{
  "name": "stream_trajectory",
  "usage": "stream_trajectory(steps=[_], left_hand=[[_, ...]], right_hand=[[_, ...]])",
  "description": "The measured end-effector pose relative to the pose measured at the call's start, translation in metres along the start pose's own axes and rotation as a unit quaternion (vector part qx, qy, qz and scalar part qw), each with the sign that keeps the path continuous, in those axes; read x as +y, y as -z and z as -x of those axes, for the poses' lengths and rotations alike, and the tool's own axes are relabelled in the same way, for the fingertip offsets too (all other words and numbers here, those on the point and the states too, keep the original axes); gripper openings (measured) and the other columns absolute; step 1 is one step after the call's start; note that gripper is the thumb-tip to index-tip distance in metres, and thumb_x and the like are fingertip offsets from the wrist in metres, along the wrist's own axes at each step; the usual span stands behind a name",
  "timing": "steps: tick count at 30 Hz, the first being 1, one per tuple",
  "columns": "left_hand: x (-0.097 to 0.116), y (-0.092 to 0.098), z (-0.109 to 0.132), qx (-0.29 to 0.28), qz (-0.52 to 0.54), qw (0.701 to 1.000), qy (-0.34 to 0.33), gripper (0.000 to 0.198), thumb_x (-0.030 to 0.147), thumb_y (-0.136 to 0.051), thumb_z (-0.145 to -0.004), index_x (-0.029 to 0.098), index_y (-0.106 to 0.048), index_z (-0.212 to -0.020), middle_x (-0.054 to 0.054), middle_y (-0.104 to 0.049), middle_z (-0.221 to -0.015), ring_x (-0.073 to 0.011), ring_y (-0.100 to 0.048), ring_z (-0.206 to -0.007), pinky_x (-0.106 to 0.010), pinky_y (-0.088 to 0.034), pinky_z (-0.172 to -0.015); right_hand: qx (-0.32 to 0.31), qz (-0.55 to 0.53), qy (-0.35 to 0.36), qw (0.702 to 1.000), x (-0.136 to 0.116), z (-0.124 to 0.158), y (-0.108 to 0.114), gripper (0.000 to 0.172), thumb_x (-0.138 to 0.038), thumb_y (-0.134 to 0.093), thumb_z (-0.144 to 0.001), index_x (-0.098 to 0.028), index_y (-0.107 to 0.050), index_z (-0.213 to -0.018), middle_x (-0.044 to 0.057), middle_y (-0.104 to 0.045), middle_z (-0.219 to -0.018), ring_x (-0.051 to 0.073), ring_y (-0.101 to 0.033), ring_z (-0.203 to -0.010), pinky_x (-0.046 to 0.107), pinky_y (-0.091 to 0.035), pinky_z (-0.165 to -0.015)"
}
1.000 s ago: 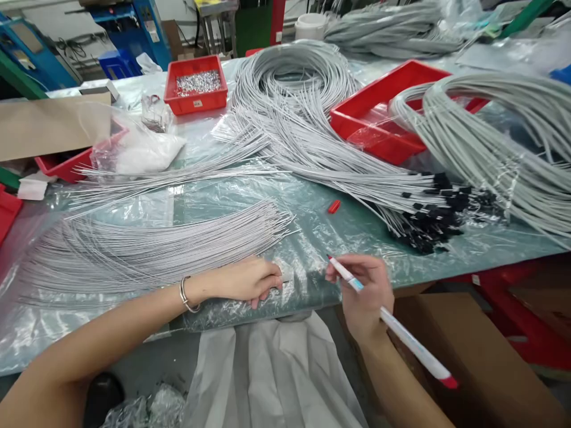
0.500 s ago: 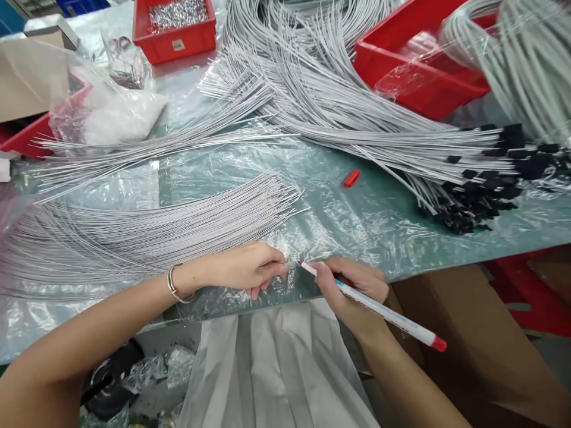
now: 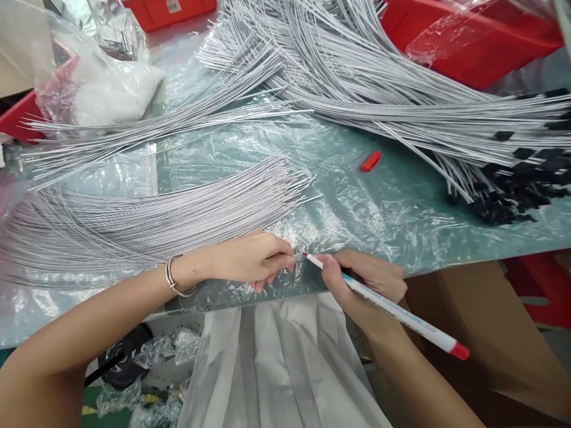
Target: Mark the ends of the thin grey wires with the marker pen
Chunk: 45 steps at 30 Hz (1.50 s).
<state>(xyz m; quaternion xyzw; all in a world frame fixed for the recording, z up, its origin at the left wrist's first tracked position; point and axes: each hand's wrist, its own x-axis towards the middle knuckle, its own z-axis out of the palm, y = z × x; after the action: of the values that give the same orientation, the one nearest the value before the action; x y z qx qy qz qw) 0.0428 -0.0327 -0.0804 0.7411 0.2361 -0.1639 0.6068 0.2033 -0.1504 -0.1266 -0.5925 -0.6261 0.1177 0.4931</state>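
At the tabletop's (image 3: 348,205) near edge, head view: our hands almost meet.
Left hand (image 3: 256,255): fingers closed, pinching a small clear piece (image 3: 299,257), presumably to steady it.
Right hand (image 3: 370,270): fingers closed round the pen (image 3: 401,313), tip at the piece; low grip likely for control.
Wire bundle (image 3: 200,217): beyond the left hand, probably for easy reach.
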Motion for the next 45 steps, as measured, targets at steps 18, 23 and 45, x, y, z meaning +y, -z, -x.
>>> stream_trajectory(steps=[18, 23, 45], left_hand=[[-0.0024, -0.0032, 0.0007, 0.019, -0.009, 1.0, -0.001, 0.028, 0.03, -0.038, -0.095, 0.017, -0.048, -0.072, 0.004, -0.055, -0.056, -0.007, -0.056, -0.043, -0.016, -0.042, -0.045], [-0.0002, -0.0029, 0.0019, 0.019, -0.02, 1.0, 0.001, 0.03, 0.03, -0.037, -0.096, 0.016, -0.048, -0.073, 0.003, -0.056, -0.058, -0.0064, -0.056, -0.043, -0.016, -0.043, -0.046], [-0.0035, -0.0075, 0.0061, 0.041, -0.011, 0.999, -0.016, 0.032, 0.035, -0.039, -0.094, 0.016, -0.046, -0.07, 0.003, -0.055, -0.059, -0.0075, -0.055, -0.044, -0.017, -0.042, -0.044]], right_hand=[[-0.021, 0.007, 0.012, 1.0, 0.0017, 0.0029, 0.0014, 0.027, -0.009, -0.056, -0.08, -0.021, -0.048, -0.057, -0.006, -0.04, -0.044, 0.008, -0.037, -0.039, 0.026, -0.032, -0.04], [-0.018, -0.01, 0.015, 1.0, 0.0015, 0.0015, 0.0022, 0.03, -0.007, -0.056, -0.079, -0.021, -0.045, -0.054, -0.006, -0.036, -0.044, 0.008, -0.033, -0.039, 0.026, -0.027, -0.04], [0.007, 0.013, 0.048, 0.999, -0.0023, -0.0019, 0.0002, 0.03, -0.011, -0.054, -0.081, -0.019, -0.049, -0.052, -0.006, -0.038, -0.042, 0.007, -0.035, -0.037, 0.022, -0.029, -0.04]])
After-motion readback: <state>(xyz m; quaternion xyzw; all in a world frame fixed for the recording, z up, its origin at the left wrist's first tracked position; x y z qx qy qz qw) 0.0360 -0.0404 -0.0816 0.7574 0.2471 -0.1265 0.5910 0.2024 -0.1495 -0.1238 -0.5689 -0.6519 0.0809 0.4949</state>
